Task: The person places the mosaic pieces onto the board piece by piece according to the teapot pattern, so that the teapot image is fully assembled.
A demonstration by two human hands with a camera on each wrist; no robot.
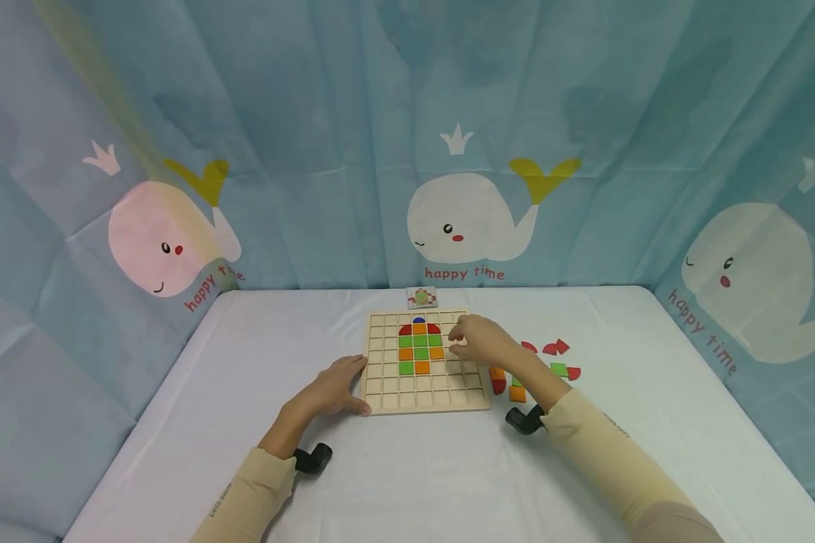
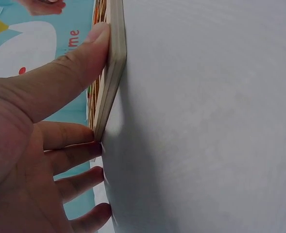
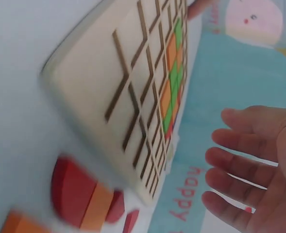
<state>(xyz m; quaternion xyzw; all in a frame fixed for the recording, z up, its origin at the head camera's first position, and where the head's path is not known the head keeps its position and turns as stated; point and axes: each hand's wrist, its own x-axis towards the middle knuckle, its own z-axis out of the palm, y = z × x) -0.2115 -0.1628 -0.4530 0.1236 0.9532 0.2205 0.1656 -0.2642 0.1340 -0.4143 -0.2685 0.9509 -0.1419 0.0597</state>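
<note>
A wooden grid board (image 1: 380, 383) lies on the table, with a figure of green, orange, red and blue pieces (image 1: 420, 342) set in its squares. My left hand (image 1: 336, 386) is at the board's near left corner. In the left wrist view, the thumb (image 2: 70, 73) touches the board's edge and the other fingers rest beside it, some on the table. Over the board's right part hovers my right hand (image 1: 484, 341). Its fingers (image 3: 240, 162) are spread and loosely bent in the right wrist view, with nothing seen between them.
Loose pieces lie right of the board: red quarter rounds (image 1: 573, 373), a green square (image 1: 559, 369), orange squares (image 1: 518, 394) and others, partly behind my right forearm. A small picture card (image 1: 422, 297) is at the board's far edge. A whale-print curtain (image 1: 326, 188) stands behind the table.
</note>
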